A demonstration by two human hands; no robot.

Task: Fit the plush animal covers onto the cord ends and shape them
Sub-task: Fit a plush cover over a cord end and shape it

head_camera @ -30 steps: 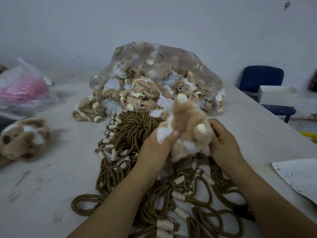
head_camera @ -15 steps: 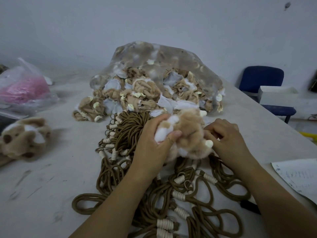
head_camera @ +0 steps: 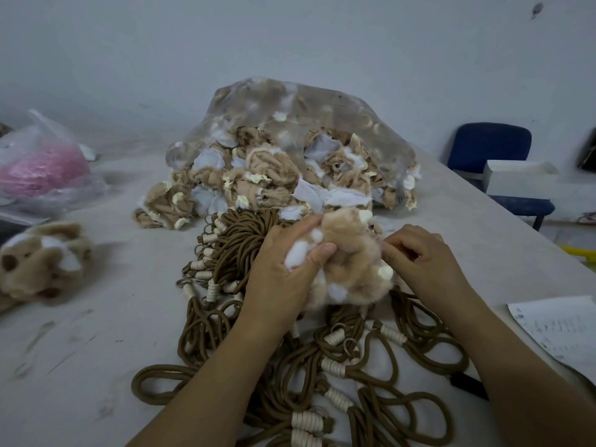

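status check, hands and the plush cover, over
Left hand grips plush cover, thumb across its front. Right hand pinches its right edge. Cover held over the brown cords. Nothing blocking.

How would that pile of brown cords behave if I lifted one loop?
The brown cords would probably hang floppy, since their loops lie slack on the table. One loop would likely drag neighbours along, as they lie tangled.

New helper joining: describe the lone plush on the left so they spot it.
Find the big clear bag mid-table, then the pink-filled bag left of it. In front of that, at the left edge, lies the plush: alone, puffed, unlike the crumpled covers.
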